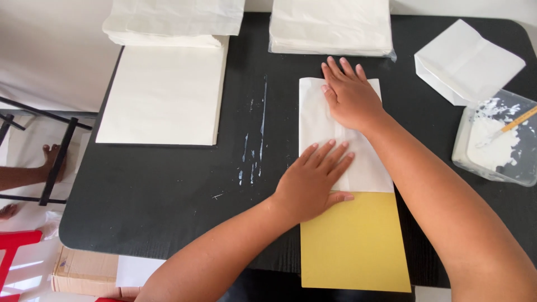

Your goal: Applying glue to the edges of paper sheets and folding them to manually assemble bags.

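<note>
On the black bench (168, 190), left hand (313, 179) lies flat, fingers spread, on the folded white paper sheet (319, 126) above a yellow card sheet (352, 240); right hand (349, 95) presses its top, also flat, gripping nothing.

A white paper sheet (335, 140), long and narrow, lies flat on the black table with its long sides running away from the viewer; a faint lengthwise fold line shows near its middle, and both palms press on it, one at the far end and one near the lower left edge. Its near end overlaps a yellow card (355, 243), a flat rectangle of slightly greater width that projects past the table's front edge.
</note>
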